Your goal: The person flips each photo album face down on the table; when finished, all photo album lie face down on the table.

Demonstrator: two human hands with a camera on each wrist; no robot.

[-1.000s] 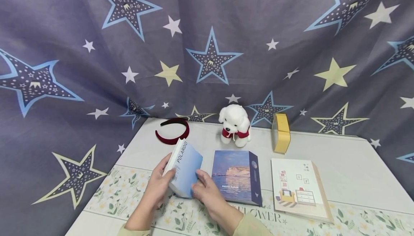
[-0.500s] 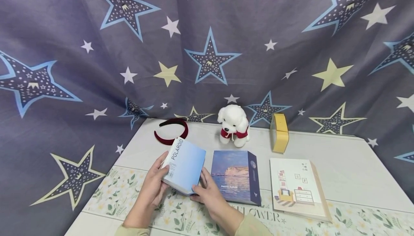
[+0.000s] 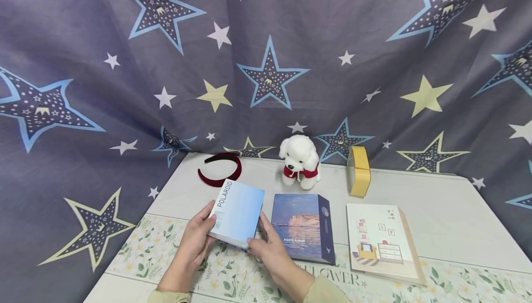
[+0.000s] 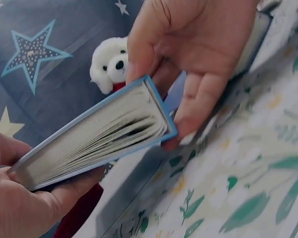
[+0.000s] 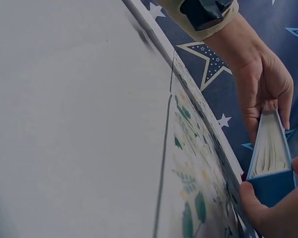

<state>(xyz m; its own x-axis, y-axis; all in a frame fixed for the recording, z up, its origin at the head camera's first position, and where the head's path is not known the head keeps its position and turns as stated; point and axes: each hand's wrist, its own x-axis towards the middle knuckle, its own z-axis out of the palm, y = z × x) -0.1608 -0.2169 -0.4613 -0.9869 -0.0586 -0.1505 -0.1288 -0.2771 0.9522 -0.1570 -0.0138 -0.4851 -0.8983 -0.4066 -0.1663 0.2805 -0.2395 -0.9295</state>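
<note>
Between both hands is a light-blue photo album lettered POLAROID, raised over the floral strip of the table. The left hand grips its left edge, thumb on the front cover. At the lower right, the right hand holds the spine side between thumb and fingers. In the left wrist view, white page edges fan out between the covers, and the right hand is at the spine corner. The right wrist view has the blue spine near the right thumb and the left hand at the opposite edge.
Right of the held album lies a dark-blue photo album, then a white album with a room drawing. Behind them stand a white plush dog and a yellow box-like object. A dark-red headband lies at the back left.
Both hands have turned the light-blue album so that its front cover faces up more fully and its page edge shows less. The other things stay in place.
</note>
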